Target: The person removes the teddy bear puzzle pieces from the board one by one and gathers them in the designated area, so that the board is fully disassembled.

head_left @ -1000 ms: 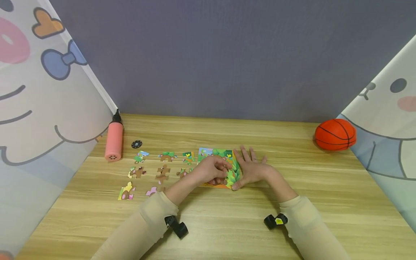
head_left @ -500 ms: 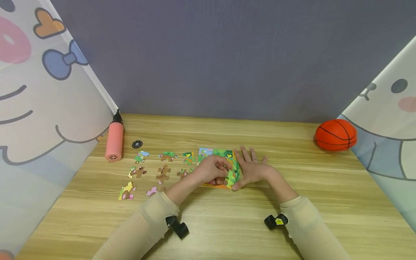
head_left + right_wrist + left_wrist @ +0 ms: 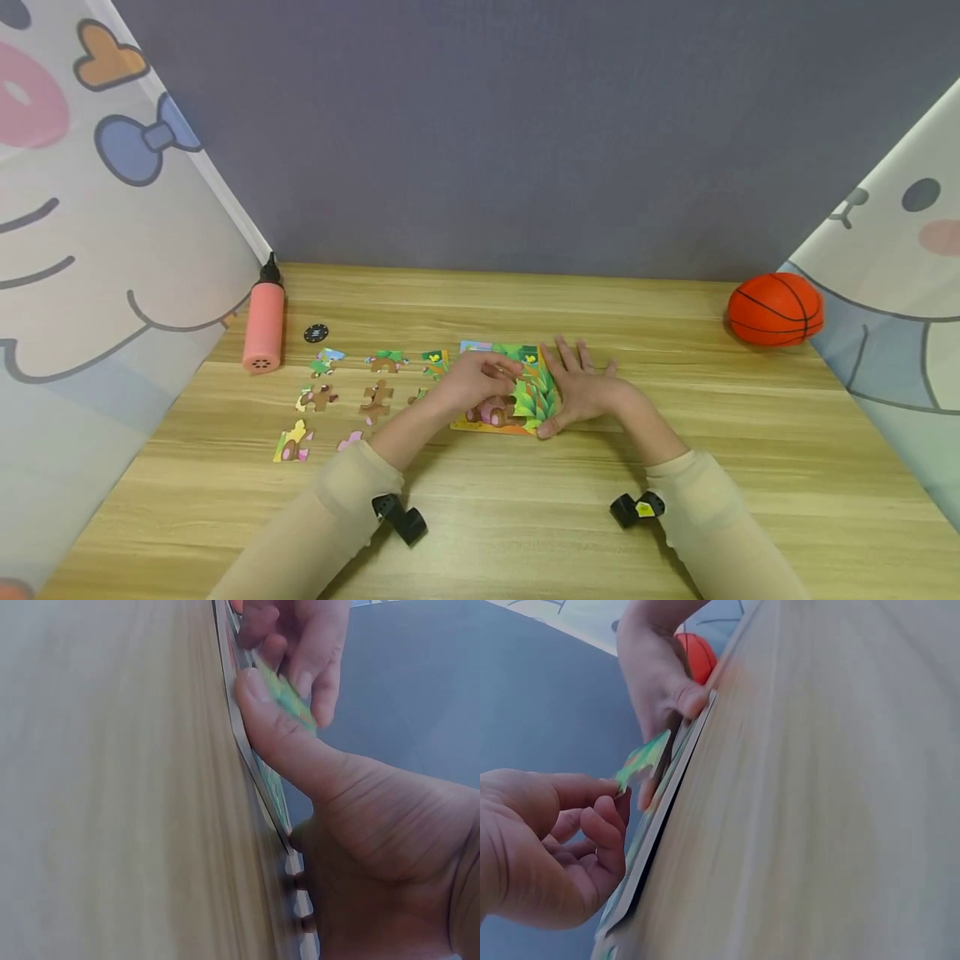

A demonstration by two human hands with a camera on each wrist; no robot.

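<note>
My left hand (image 3: 480,379) is above the picture puzzle board (image 3: 491,428), and its thumb and index finger pinch a green jigsaw piece (image 3: 646,756). In the left wrist view that piece is raised and tilted off the board, with the other fingers loosely curled. My right hand (image 3: 581,392) has its fingers spread and rests along the board's right edge; its thumb (image 3: 274,720) touches the near right corner. Green leaves and part of a brown bear show on the board. The hand and forearm on the left hide the board's middle.
Loose jigsaw pieces (image 3: 375,402) lie in rough rows left of the board, some behind the left forearm. A black round chip (image 3: 316,333) and a pink pump bottle (image 3: 264,327) lie farther left. A red basketball (image 3: 776,310) sits at the far right by the wall.
My left hand has shifted slightly left and away from me, lifting the green jigsaw piece and uncovering more of the board's lower part. The right hand has stayed in place.
</note>
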